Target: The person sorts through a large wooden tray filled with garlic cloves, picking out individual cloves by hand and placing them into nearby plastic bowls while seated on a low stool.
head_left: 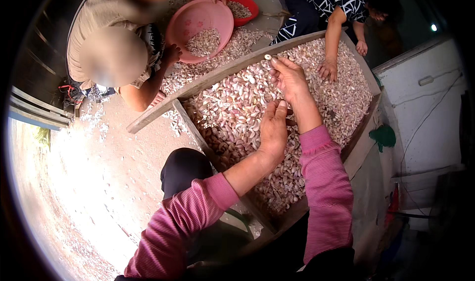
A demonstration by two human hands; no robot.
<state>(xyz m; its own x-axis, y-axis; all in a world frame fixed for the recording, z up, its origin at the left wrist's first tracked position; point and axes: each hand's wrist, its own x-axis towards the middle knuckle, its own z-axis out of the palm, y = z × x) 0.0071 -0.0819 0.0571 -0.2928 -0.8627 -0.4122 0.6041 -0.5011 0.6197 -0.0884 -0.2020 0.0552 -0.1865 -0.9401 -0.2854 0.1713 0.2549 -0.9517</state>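
A wooden-sided tray [195,125] filled with loose garlic cloves [232,100] lies in front of me. My right hand [293,81] is raised over the cloves with thumb and fingers pinched. At its fingertips is a small pale round piece [267,57] with a dark centre, too small to name. My left hand [275,130] is just nearer to me, over the heap, its thumb pressed to its curled fingers. Anything inside the left fingers is hidden. Both forearms wear pink striped sleeves.
A co-worker's hand [328,70] reaches into the cloves at the far right. Another person crouches far left by a pink basin [217,16] and a red basin [250,6], both holding cloves. More cloves lie on the floor. A white cabinet-like surface [420,103] stands right.
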